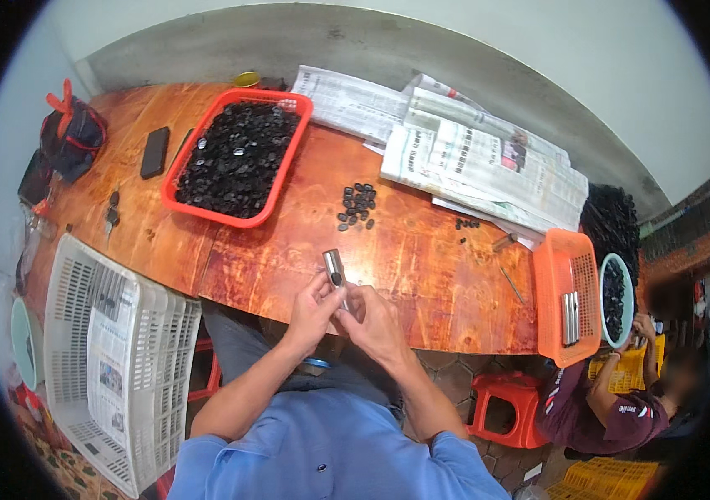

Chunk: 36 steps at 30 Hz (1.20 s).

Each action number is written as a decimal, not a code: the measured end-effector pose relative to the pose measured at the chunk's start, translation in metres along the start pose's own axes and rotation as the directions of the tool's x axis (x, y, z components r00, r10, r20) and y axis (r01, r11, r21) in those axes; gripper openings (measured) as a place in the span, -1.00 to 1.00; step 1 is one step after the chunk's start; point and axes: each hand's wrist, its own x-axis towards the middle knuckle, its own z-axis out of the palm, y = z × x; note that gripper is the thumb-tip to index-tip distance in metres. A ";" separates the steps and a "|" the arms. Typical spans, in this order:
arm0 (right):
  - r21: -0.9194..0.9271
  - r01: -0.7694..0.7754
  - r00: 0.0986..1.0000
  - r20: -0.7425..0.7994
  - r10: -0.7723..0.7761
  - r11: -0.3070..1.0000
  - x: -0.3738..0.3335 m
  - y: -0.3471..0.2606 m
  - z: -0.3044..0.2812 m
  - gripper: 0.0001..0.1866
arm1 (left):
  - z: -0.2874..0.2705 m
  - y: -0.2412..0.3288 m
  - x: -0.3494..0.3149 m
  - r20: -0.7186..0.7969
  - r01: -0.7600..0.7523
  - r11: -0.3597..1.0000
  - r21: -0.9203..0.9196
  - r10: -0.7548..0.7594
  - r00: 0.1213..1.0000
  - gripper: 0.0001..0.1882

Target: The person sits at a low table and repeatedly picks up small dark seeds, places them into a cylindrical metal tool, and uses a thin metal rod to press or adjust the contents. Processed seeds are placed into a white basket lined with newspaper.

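Over the table's point(271, 258) near edge, your left hand point(311, 310) and right hand point(371, 321) meet, fingers pinched together around a short metal tube point(335, 268) held upright. Just beyond it lies a small cluster of black caps point(357, 204); farther left, a red tray point(238, 154) full of them.
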 end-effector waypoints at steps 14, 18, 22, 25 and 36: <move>-0.423 0.315 0.909 -0.124 -0.398 0.850 0.138 0.064 -0.009 -0.82 | -0.028 0.013 0.003 -0.003 0.077 0.993 -0.089 -0.077 0.997 -0.64; -0.452 0.389 0.884 -0.062 -0.463 0.803 0.135 0.065 -0.007 -0.90 | -0.026 0.018 0.002 -0.014 0.096 0.995 0.002 -0.095 0.995 -0.53; -0.360 0.308 0.939 -0.035 -0.342 0.881 0.120 0.057 -0.008 -0.83 | -0.025 0.014 0.003 -0.013 0.092 0.996 -0.007 -0.092 0.996 -0.50; -0.302 0.224 0.968 -0.042 -0.248 0.926 0.119 0.059 -0.008 -0.80 | -0.028 0.011 0.005 -0.004 0.087 0.996 -0.009 -0.087 0.996 -0.50; -0.244 0.136 0.987 -0.045 -0.152 0.960 0.112 0.062 -0.026 -0.74 | -0.028 0.020 0.000 0.019 0.147 0.989 -0.002 -0.147 0.989 -0.49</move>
